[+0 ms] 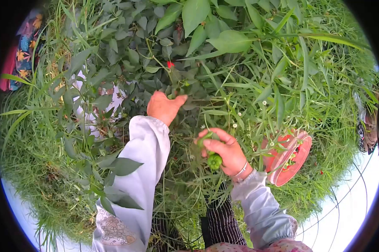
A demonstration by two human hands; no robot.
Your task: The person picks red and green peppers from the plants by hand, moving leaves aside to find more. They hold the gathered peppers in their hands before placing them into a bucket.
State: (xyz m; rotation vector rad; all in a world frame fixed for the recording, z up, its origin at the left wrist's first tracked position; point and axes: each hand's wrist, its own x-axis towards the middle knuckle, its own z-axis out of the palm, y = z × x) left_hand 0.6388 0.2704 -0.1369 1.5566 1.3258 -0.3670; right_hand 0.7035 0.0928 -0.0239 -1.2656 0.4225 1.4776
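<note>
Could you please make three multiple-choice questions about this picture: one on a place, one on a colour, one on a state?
1. Where is the red bowl?
A. right of the right hand
B. on the left sleeve
C. above the plant
2. What colour are the peppers in the right hand?
A. yellow
B. green
C. purple
3. What is the left hand doing?
A. reaching into the leaves
B. holding the bowl
C. resting in a pocket

Answers: 1 A, it sits in grass beyond that hand; 2 B, they show green against the fingers; 3 A, its fingers enter the foliage.
</note>
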